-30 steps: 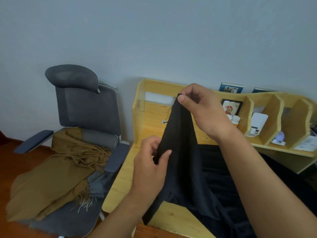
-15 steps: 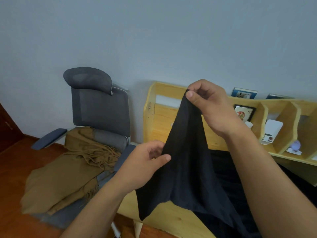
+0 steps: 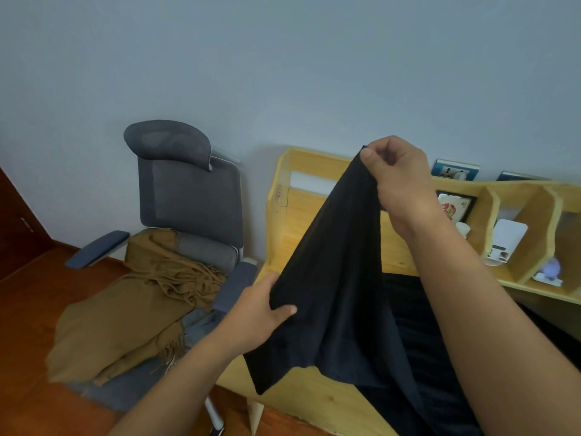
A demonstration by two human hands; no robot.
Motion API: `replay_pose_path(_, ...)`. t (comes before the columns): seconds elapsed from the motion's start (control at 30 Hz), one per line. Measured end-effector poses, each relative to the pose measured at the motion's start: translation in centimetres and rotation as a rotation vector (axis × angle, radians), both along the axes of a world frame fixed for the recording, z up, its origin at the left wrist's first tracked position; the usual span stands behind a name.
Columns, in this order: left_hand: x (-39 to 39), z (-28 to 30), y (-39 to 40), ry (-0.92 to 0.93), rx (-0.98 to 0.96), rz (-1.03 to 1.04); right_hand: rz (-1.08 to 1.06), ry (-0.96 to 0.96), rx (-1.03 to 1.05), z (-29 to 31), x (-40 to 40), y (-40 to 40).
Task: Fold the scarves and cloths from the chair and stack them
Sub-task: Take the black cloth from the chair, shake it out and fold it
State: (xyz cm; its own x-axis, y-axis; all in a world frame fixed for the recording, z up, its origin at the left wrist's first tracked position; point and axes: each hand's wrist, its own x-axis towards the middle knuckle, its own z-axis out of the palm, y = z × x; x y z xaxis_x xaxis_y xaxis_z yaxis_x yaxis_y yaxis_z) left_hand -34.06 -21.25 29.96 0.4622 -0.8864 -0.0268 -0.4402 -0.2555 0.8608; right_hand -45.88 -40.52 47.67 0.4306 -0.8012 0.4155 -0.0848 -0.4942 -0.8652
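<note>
A black cloth hangs in the air over the wooden desk. My right hand pinches its top corner, raised high. Lower and to the left, my left hand grips the cloth's left edge. The rest of the black cloth trails down onto the desk under my right forearm. On the grey office chair at the left lies a brown fringed scarf, crumpled, spilling over the seat's front, with a grey cloth beneath it.
A wooden shelf unit with compartments stands at the desk's back, holding a framed picture, a white device and small items. A pale wall is behind. The floor is reddish wood; the chair stands close to the desk's left end.
My left hand has slid down and left along the cloth's edge, spreading the cloth wider between both hands. The view has shifted left, so chair and desk sit further right.
</note>
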Motion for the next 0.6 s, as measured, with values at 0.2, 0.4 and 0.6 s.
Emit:
replay_pose_path(0.2,4.8,-6.3,4.0,-0.133,0.127,0.190,-0.260,-0.001,0.071,-1.5,1.1,-3.4)
replay_pose_path(0.4,8.5,-8.8,9.4,0.195,0.011,0.317,-0.359,-0.032,0.143,-3.4,2.8,-5.3)
replay_pose_path(0.6,8.8,-10.7,10.8,0.809,-0.314,0.595,-0.252,-0.050,0.160,-2.6,4.5,-5.0)
